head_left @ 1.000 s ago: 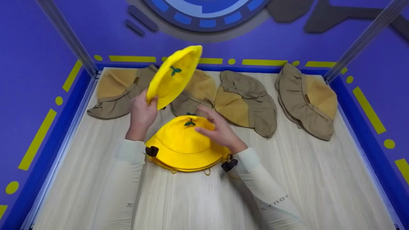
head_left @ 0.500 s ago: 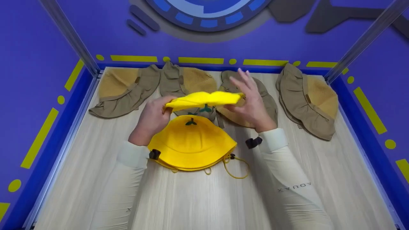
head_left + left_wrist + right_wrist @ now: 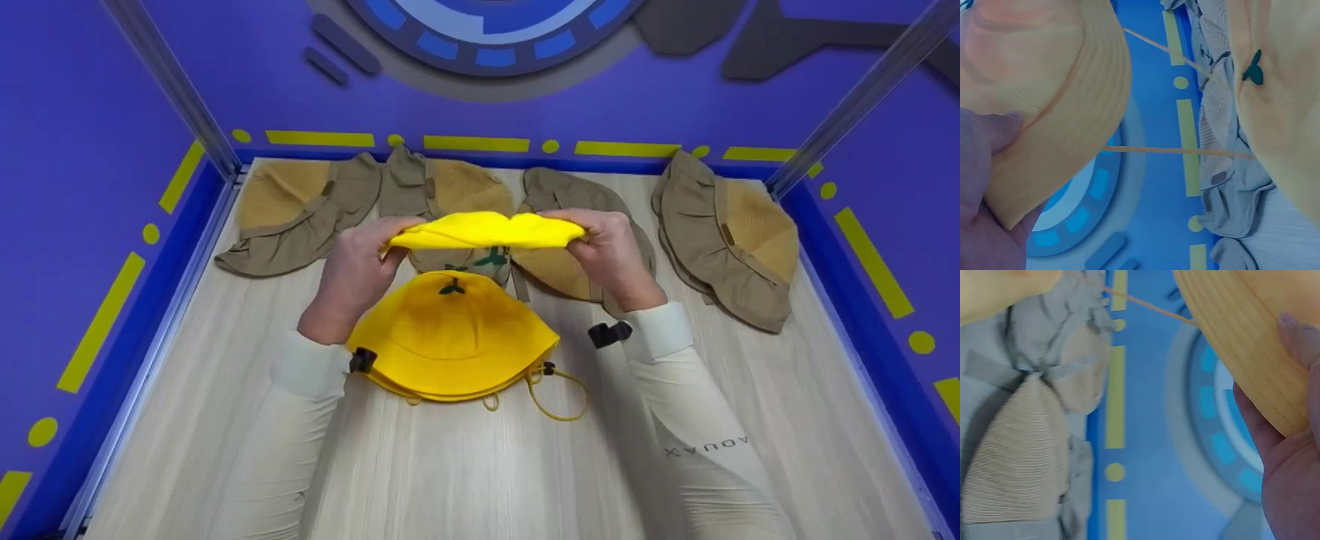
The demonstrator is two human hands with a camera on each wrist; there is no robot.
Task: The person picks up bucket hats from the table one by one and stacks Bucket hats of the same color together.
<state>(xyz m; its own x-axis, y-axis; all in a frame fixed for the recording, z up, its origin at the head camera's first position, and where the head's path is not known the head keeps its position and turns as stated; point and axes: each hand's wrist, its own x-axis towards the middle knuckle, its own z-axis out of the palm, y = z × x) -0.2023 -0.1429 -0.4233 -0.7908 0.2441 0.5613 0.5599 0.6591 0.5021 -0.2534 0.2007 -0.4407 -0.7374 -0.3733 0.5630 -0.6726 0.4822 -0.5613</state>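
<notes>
A yellow bucket hat [image 3: 480,230] is held up flattened, its brim ends pinched between my two hands. My left hand [image 3: 356,270] grips the left end and my right hand [image 3: 611,251] the right end, thumbs on one side of the cloth. A green sprout [image 3: 491,256] shows beneath the held hat. In the left wrist view, a thin cord [image 3: 1179,150] runs from its brim [image 3: 1095,101] toward another yellow hat. Just below the hands, nested yellow hats [image 3: 450,337] lie on the table, a green sprout [image 3: 451,286] on top and a cord loop [image 3: 577,401] at the right.
Several brown sun hats with tan ribbed crowns line the back: one at far left [image 3: 281,195], one at far right [image 3: 761,217], others between, partly behind the held hat. Blue walls [image 3: 525,97] with metal posts [image 3: 176,90] enclose the wooden table [image 3: 465,465].
The held hat has swung from tilted upright in my left hand to level across the middle. My right hand has left the nested hats and moved to grip its right end.
</notes>
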